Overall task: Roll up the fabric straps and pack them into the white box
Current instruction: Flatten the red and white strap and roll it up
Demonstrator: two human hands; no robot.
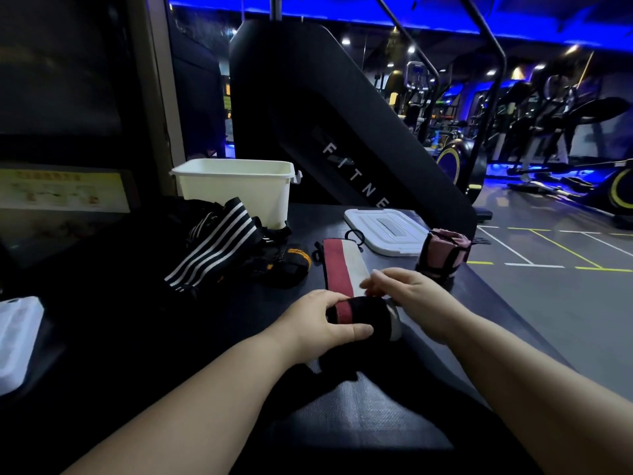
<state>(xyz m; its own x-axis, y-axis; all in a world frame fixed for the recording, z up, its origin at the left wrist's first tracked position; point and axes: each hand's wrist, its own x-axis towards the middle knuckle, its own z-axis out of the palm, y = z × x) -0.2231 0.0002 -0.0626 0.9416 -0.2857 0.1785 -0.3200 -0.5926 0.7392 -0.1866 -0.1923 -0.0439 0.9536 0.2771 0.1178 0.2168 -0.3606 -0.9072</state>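
Note:
A red, black and white fabric strap lies on the dark table, its near end wound into a roll. My left hand grips that roll, thumb beneath and fingers over the top. My right hand pinches the roll's right end with curled fingers. The white box stands open at the back of the table. To its front left lies a pile of black straps with white stripes, and a black and orange strap sits beside them. A rolled pink and black strap stands upright at the right.
The white box lid lies flat behind the strap on the right. A white object sits at the table's left edge. A large black fitness machine rises behind the table. The table's right edge drops to the gym floor.

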